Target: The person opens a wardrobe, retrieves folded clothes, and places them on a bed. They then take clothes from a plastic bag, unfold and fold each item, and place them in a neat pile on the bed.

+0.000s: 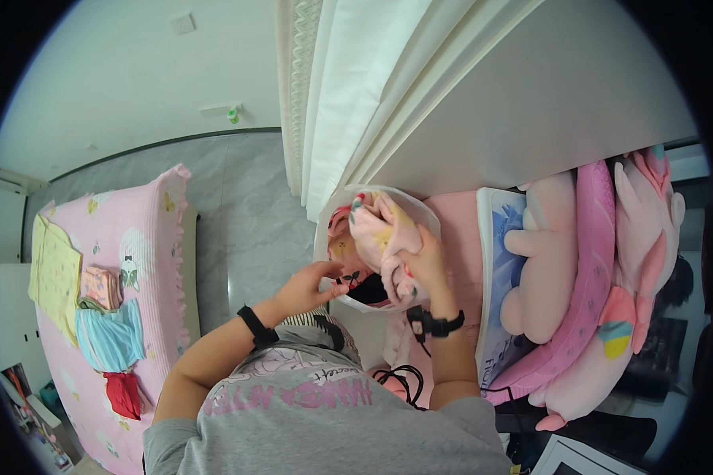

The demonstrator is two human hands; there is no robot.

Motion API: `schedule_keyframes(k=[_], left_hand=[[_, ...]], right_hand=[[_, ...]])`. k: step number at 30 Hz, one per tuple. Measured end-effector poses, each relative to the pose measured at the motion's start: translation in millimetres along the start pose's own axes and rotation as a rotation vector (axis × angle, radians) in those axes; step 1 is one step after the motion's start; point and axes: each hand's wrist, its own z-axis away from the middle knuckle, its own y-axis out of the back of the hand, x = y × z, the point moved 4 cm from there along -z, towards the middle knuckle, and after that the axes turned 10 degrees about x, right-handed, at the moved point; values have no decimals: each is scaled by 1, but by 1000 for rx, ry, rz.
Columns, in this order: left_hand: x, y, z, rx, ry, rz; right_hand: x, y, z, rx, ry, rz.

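Observation:
Before me stands an open white container (431, 215), its thin rim round several pieces of clothing. My right hand (426, 264) grips a bunched pale pink garment (383, 228) with a red, green and yellow print, lifted over the opening. Fingers and thumb spread, my left hand (315, 288) is at the container's near left edge, close to a darker pink printed cloth (347, 252) inside. Whether its fingertips touch that cloth is hard to see. Something black (369, 290) lies deeper in the container, partly hidden by the pink garment.
On the left, a bed (160, 237) with a pink cover bears a yellow cloth (53, 270), folded pink clothing (101, 286), a light-blue garment (110, 335) and a red one (122, 395). Plush toys (540, 261) are piled at right. Black cable (413, 386) loops near my waist. White curtains (356, 77) hang ahead.

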Motion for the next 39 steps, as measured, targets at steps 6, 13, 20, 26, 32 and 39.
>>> schedule_keyframes(k=[6,13,20,26,32,39], left_hand=[[16,41,24,85,459,1247],[-1,125,96,820,391,694],[-49,169,206,1298,501,811],[-62,159,252,1473,548,797],[-57,159,249,1435,580,828],[-60,162,220,1414,561,681]], right_hand=[[-113,-76,105,-121,786,150],[-122,-118,82,-806,768,-473],[164,-138,-98,40,-428,-85],[306,-217,-4,63,-1282,-553],[307,-231,-11,367,-1236,-647],[278,-217,-9,408,-1315,-1113]])
